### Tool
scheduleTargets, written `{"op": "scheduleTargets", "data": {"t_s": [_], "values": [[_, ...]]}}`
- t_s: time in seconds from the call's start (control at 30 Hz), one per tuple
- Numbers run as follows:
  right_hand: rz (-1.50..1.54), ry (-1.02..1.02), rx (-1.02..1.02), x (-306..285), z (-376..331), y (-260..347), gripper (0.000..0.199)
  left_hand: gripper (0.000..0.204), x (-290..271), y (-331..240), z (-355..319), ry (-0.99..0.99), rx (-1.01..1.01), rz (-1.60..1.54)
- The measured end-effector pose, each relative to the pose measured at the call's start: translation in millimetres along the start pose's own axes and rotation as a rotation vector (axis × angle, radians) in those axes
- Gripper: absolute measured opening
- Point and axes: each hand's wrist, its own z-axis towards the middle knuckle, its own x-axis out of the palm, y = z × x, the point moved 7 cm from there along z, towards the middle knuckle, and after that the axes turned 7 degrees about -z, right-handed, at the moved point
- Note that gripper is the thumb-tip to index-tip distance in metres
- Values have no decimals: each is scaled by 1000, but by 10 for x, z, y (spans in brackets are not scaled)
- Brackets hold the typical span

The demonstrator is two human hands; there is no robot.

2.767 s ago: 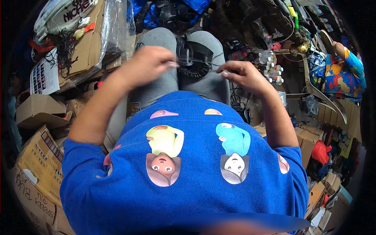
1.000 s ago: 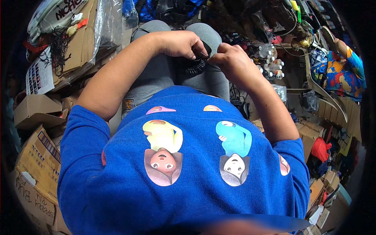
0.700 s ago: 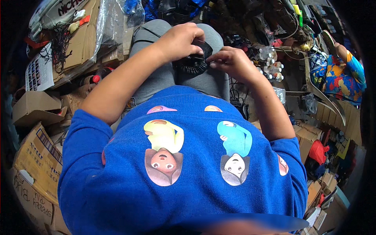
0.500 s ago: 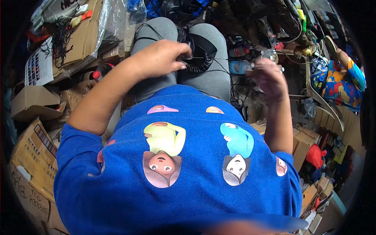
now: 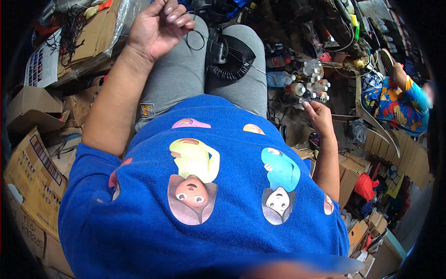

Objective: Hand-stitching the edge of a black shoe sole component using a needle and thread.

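Note:
Between my grey-clad knees sits a black shoe-like piece (image 5: pixel 230 69) with a ribbed, coiled-looking edge; its exact kind is unclear. My left hand (image 5: pixel 160 32) is raised at the upper edge, above my left thigh, fingers pinched on a thin black cord. A loop of that cord (image 5: pixel 203 43) curls over the left knee, beside the black piece. A thin line (image 5: pixel 258 70) runs from the black piece off to the right. Out to the right, my right hand (image 5: pixel 319 118) is closed with thumb and finger together near small bottles; whatever it pinches is too fine to make out.
Several capped plastic bottles (image 5: pixel 311 86) stand right of my knees. Cardboard boxes (image 5: pixel 35 109) and stacked cardboard (image 5: pixel 90 42) crowd the left. At the right are a curved blade-like piece (image 5: pixel 383 132), a red bag (image 5: pixel 365 186) and another person in a colourful top (image 5: pixel 402 104).
My left hand has lifted from the black piece up and to the left, drawing the cord. The right hand has lowered and is no longer blurred.

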Motion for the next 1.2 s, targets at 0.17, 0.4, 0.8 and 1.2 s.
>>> {"op": "scheduleTargets", "data": {"t_s": [0.17, 0.4, 0.8, 1.2], "values": [[-39, -171, -154, -124, -132, 98, 39, 38, -345, -184, -111, -198, -22, 157], [-80, -219, -182, -208, -194, 111, 38, 37, -415, -330, -131, -197, 7, 196], [-246, -353, -338, -229, -249, 113, 36, 37, -609, -445, -330, -425, 52, 159], [912, -485, 24, -911, -74, 142, 34, 30, -214, -1802, -1057, -601, 300, 1309]]}}
